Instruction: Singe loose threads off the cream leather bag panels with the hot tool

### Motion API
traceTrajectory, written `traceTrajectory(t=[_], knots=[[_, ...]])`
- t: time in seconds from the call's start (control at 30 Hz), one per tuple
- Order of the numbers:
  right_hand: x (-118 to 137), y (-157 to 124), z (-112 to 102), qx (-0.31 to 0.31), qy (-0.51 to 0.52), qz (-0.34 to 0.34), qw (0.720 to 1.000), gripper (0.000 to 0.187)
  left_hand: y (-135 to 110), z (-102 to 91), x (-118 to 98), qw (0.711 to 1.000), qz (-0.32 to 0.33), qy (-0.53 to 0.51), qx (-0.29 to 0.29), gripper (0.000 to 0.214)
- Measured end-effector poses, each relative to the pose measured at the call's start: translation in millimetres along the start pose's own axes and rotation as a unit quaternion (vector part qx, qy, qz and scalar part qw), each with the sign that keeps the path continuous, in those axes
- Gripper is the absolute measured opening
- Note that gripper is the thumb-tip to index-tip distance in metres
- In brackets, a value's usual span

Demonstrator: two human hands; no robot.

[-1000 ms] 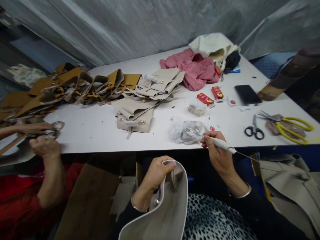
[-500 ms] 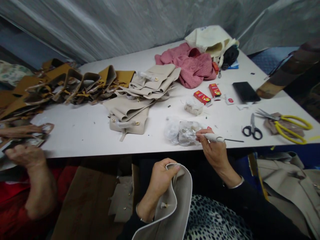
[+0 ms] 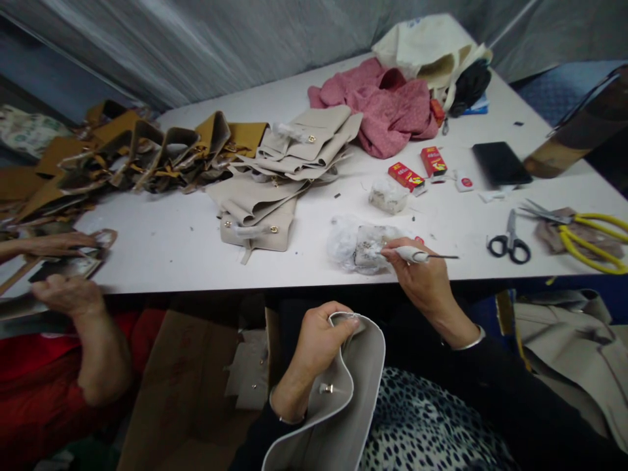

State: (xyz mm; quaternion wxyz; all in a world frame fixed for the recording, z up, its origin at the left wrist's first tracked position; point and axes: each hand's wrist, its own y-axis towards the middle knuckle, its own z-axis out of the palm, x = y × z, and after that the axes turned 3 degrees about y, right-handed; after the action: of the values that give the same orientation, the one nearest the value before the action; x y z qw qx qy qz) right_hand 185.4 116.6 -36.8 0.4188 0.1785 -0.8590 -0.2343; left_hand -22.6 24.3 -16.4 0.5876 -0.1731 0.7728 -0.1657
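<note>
My left hand [image 3: 318, 343] grips the top edge of a pale beige handbag [image 3: 360, 373], thumb over the rim. The bag hangs over my lap with its mouth spread, and a small gold fitting shows on its wall. Between the fingers of my right hand [image 3: 424, 281] is a thin tool with a white wrapped handle [image 3: 411, 254]; a dark rod sticks out of it to the right. The tool's other end is at a dirty whitish block [image 3: 370, 248] lying on crumpled clear plastic. My fingers partly hide that end, so I cannot tell whether it touches.
Beige bag pieces [image 3: 265, 206] and mustard bags [image 3: 196, 140] are heaped leftward. A co-worker's hands [image 3: 73, 288] work at far left. Right lie black scissors [image 3: 510, 242], yellow-handled scissors [image 3: 583, 235], a phone [image 3: 501, 163] and red boxes [image 3: 406, 176]. A bottle [image 3: 574, 137] stands beyond.
The view has shifted a little, moving the table upward in the picture. My right hand has moved the tool slightly left, closer over the block. My left hand keeps its hold on the bag.
</note>
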Motion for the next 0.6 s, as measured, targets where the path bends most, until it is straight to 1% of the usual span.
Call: traceTrajectory(t=[0.07,0.1,0.13,0.2,0.23,0.27,0.33,0.4,0.5,0.6], knots=[[4,-10,-4,-0.044,0.099,0.055,0.993,0.026,-1,1.0,-1,1.0,0.0,0.007,-0.001,0.014],[8,-16,-6,-0.054,0.153,0.095,0.982,0.025,-2,1.5,-1,1.0,0.0,0.008,0.0,0.013],[13,-22,-8,-0.047,0.209,0.139,0.967,0.025,-2,2.0,-2,1.0,0.001,0.008,0.003,0.013],[23,-35,-10,0.004,0.314,0.214,0.925,0.028,-3,3.2,-2,1.0,0.003,0.011,0.009,0.012],[28,-41,-10,0.035,0.355,0.237,0.903,0.029,-3,4.0,-2,1.0,0.003,0.015,0.012,0.012],[32,-46,-10,0.061,0.385,0.252,0.886,0.031,-4,4.8,-3,1.0,0.003,0.02,0.014,0.012],[37,-54,-9,0.092,0.414,0.269,0.865,0.033,-5,6.5,-3,0.999,0.005,0.028,0.018,0.013],[37,-59,-7,0.106,0.417,0.278,0.859,0.035,-6,8.0,-3,0.999,0.008,0.032,0.022,0.014],[34,-62,-5,0.112,0.407,0.282,0.862,0.037,-7,9.6,-4,0.999,0.014,0.041,0.026,0.014],[30,-62,-5,0.131,0.401,0.284,0.861,0.038,-8,11.1,-4,0.998,0.017,0.05,0.029,0.013]])
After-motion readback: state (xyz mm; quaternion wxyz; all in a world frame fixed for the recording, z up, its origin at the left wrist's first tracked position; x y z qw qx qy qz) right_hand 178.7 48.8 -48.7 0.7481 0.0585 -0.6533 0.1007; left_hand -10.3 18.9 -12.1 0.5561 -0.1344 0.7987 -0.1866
